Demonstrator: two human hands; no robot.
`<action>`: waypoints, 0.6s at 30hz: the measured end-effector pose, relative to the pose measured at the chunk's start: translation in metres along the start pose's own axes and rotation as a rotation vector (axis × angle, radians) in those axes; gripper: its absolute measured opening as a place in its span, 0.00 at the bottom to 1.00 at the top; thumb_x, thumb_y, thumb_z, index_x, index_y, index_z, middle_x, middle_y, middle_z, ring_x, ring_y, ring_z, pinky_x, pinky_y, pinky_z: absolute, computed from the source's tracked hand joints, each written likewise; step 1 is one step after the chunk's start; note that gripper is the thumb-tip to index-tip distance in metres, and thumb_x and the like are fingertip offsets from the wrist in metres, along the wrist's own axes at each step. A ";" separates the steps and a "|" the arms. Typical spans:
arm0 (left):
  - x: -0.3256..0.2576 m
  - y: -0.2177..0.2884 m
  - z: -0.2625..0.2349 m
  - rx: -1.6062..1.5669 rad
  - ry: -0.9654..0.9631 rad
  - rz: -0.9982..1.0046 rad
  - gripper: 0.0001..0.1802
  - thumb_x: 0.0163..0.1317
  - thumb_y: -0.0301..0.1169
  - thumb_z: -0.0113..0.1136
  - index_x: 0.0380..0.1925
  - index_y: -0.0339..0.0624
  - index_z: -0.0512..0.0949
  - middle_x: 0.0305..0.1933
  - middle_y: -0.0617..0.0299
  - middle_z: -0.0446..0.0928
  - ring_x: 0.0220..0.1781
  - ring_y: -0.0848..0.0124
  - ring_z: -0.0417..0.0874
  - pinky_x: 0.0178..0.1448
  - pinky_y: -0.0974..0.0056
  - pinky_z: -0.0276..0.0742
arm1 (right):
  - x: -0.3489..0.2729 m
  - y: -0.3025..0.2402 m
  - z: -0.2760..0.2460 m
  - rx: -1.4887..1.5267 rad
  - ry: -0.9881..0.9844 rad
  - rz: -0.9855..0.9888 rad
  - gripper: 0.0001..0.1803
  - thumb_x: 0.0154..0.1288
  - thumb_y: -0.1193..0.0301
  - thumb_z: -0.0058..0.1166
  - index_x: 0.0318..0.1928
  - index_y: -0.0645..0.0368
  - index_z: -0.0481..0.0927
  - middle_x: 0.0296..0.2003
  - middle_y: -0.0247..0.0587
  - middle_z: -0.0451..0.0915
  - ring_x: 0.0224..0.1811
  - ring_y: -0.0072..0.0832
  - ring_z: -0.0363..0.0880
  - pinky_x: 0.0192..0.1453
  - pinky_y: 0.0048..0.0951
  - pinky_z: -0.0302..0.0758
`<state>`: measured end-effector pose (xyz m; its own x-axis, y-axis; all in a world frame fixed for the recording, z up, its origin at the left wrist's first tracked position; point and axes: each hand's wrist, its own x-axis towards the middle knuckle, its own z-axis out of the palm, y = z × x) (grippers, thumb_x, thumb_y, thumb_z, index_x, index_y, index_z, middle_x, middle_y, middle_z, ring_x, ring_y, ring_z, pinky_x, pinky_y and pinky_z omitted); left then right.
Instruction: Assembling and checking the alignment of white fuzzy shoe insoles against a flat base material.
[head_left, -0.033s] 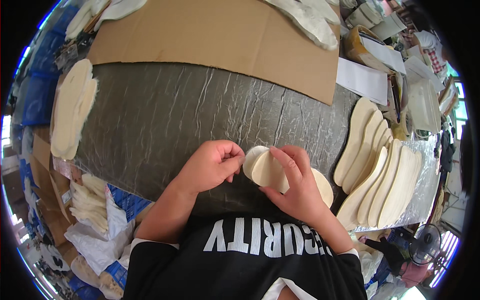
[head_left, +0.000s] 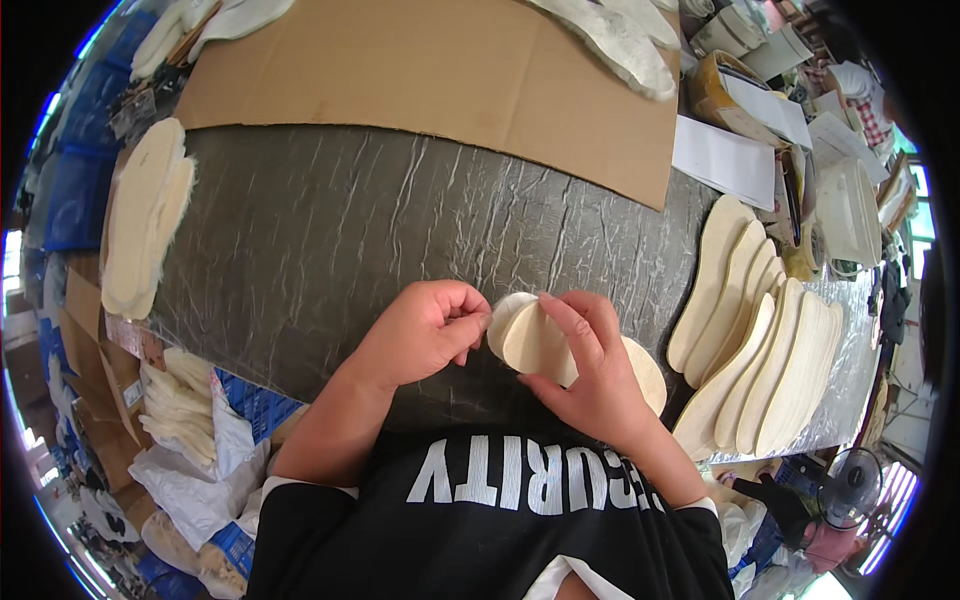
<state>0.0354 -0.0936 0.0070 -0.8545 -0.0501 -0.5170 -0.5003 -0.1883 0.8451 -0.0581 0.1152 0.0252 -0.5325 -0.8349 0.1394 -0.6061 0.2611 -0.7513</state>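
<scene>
Right hand (head_left: 602, 372) — gripping pale insole (head_left: 532, 340) (rounded tip), wrinkled tabletop (head_left: 330, 230)

Soft light, sheen on tabletop (head_left: 290, 215), overexposed windows (head_left: 921, 220), bowed dark edges

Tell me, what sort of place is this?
It looks like a workshop, perhaps for insoles: the right hand holds an insole-shaped piece, similar pieces lie fanned out on the worktable, and a fleecy stack lies at its left end.
</scene>
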 end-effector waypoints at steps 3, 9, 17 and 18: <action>-0.001 0.002 0.001 -0.031 -0.024 0.038 0.06 0.67 0.25 0.56 0.34 0.34 0.79 0.25 0.67 0.77 0.23 0.82 0.74 0.27 0.74 0.71 | 0.001 0.000 -0.001 0.000 -0.021 0.010 0.43 0.43 0.78 0.71 0.63 0.61 0.68 0.53 0.51 0.70 0.54 0.49 0.71 0.55 0.44 0.74; -0.003 0.005 0.003 -0.039 -0.049 0.077 0.06 0.67 0.25 0.56 0.33 0.33 0.79 0.24 0.68 0.76 0.23 0.83 0.72 0.26 0.74 0.71 | 0.001 -0.002 -0.001 0.001 -0.048 0.032 0.43 0.43 0.78 0.71 0.63 0.61 0.68 0.53 0.51 0.69 0.55 0.50 0.71 0.57 0.44 0.74; -0.006 0.013 0.006 -0.021 -0.048 0.053 0.05 0.67 0.23 0.54 0.34 0.35 0.78 0.25 0.69 0.75 0.23 0.83 0.72 0.27 0.75 0.68 | 0.001 -0.001 0.000 0.015 -0.055 0.038 0.43 0.42 0.79 0.71 0.63 0.61 0.68 0.53 0.51 0.69 0.55 0.50 0.71 0.57 0.44 0.74; -0.006 0.013 0.006 -0.020 -0.047 0.059 0.05 0.67 0.23 0.54 0.34 0.35 0.78 0.24 0.69 0.75 0.23 0.84 0.72 0.27 0.75 0.68 | 0.001 -0.001 0.000 0.015 -0.053 0.037 0.44 0.42 0.79 0.71 0.63 0.60 0.68 0.53 0.51 0.69 0.55 0.50 0.70 0.57 0.44 0.74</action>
<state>0.0334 -0.0899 0.0224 -0.8882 -0.0154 -0.4592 -0.4465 -0.2064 0.8707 -0.0584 0.1145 0.0260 -0.5217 -0.8496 0.0775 -0.5777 0.2850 -0.7649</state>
